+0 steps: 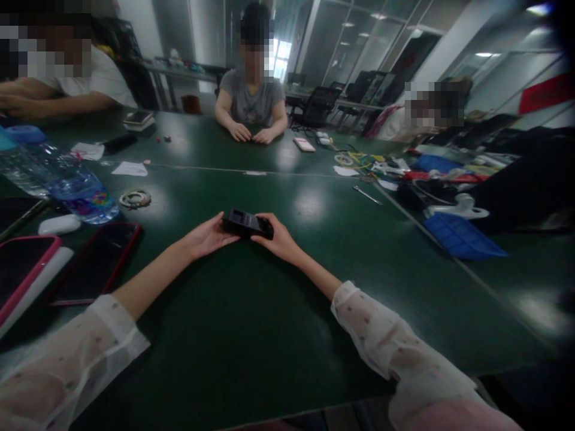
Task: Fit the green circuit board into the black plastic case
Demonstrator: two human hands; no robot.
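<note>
A small black box-like device (245, 223) is held between my two hands over the dark green table (224, 335). My left hand (210, 237) grips its left end, with the thumb at the upper edge and the fingers along the lower side. Around the right end are the fingers of my right hand (275, 238), closed on it. The device's top face shows a recessed square area toward its left end. Its underside is hidden, so contact with the tabletop is unclear.
Left are bottles (83, 191), a red-edged phone (96, 263), a white case (59, 224) and a cable coil (135, 199). A wrench (367, 195), a blue tray (465, 234) and tangled cables (372, 164) lie right. A person (254, 96) sits opposite; others sit at both sides.
</note>
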